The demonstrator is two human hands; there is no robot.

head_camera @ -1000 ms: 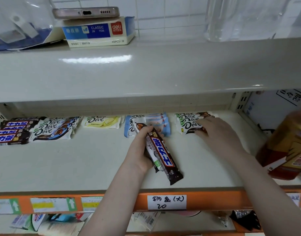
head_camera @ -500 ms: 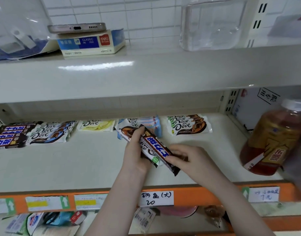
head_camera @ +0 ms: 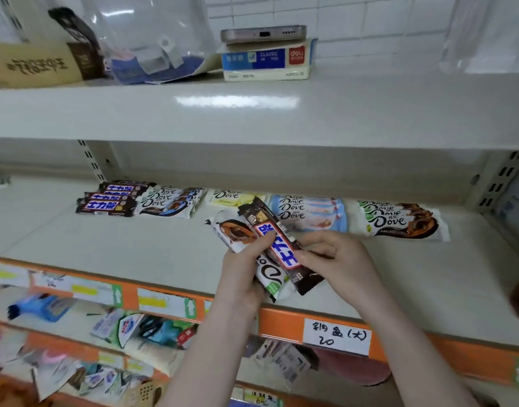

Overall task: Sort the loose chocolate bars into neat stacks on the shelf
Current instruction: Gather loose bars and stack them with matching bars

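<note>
My left hand [head_camera: 246,265] grips two bars together above the shelf's front: a white Dove bar [head_camera: 237,233] underneath and a brown Snickers bar [head_camera: 281,245] on top. My right hand [head_camera: 337,259] pinches the Snickers bar at its lower right side. Along the back of the middle shelf [head_camera: 134,248] lie neat stacks: Snickers bars [head_camera: 108,198] at the left, then white-and-blue Dove bars [head_camera: 170,201], yellow Dove bars [head_camera: 234,196], pale blue Dove bars [head_camera: 311,212] and green-and-brown Dove bars [head_camera: 399,220].
The upper shelf [head_camera: 252,118] carries a phone [head_camera: 264,33] on a tissue box [head_camera: 267,60], a clear bag [head_camera: 152,45] and a cardboard box [head_camera: 32,66]. An orange price rail [head_camera: 281,321] with labels runs along the shelf front. Mixed goods lie on the shelf below [head_camera: 120,333].
The view swung left, so the orange bottle at the right has nearly left the frame. My right hand came from the green Dove stack to the Snickers bar that my left hand holds.
</note>
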